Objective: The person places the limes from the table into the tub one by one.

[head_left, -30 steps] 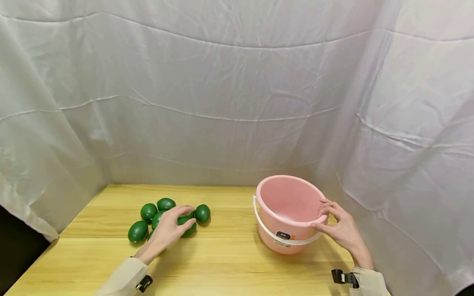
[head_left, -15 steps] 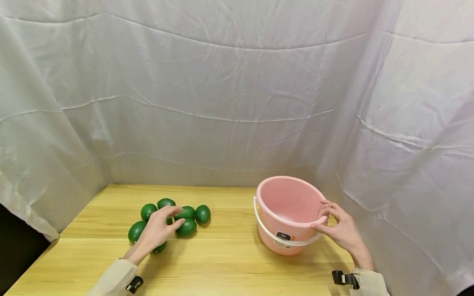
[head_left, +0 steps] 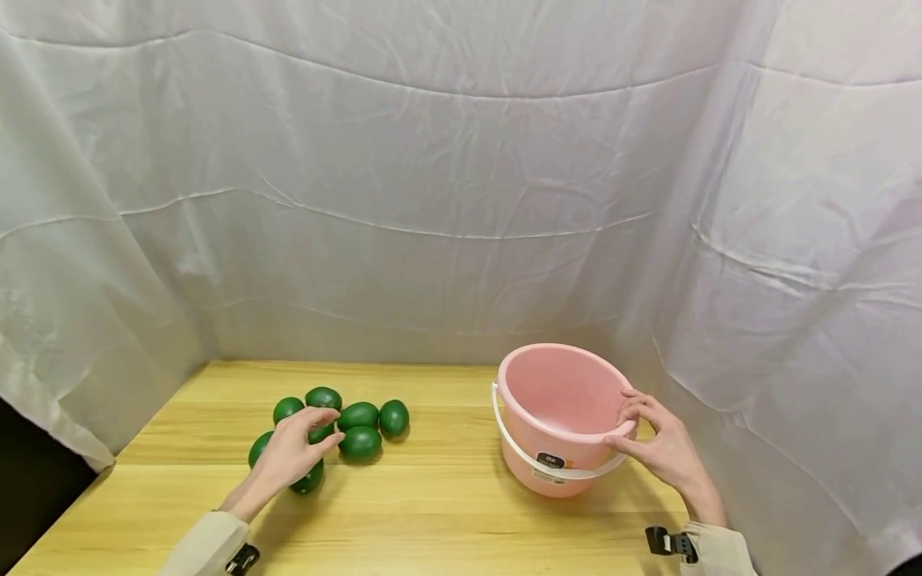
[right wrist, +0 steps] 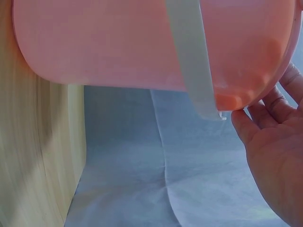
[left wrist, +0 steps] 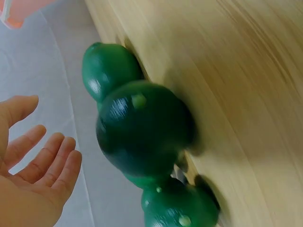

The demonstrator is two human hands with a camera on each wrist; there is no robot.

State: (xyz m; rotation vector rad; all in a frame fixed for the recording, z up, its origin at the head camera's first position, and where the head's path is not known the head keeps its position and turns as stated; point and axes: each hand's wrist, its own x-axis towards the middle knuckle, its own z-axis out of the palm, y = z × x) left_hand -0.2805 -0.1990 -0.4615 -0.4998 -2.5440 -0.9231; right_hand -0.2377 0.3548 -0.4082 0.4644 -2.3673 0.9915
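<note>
Several glossy dark green, egg-shaped fruits, lime-like with small pale stem spots, lie in a cluster on the left of the table. My left hand (head_left: 288,452) hovers over the cluster, thumb and fingers apart, holding nothing; it hides part of some fruits. Just right of its fingertips are two fruits, the nearer one (head_left: 360,442) close to the thumb. In the left wrist view a fruit (left wrist: 142,127) looms beside the spread fingers. At the right stands a pink bucket (head_left: 529,448), its white handle hanging down in front. My right hand (head_left: 666,448) pinches its right rim between thumb and fingers.
The wooden table (head_left: 432,504) carries the fruits and the bucket, with bare wood between them. Pale grey cloth (head_left: 432,280) hangs behind the table and along both sides.
My left hand has drawn back to the left and toward me over the fruits, uncovering the ones on the right. My right hand and the bucket have stayed put.
</note>
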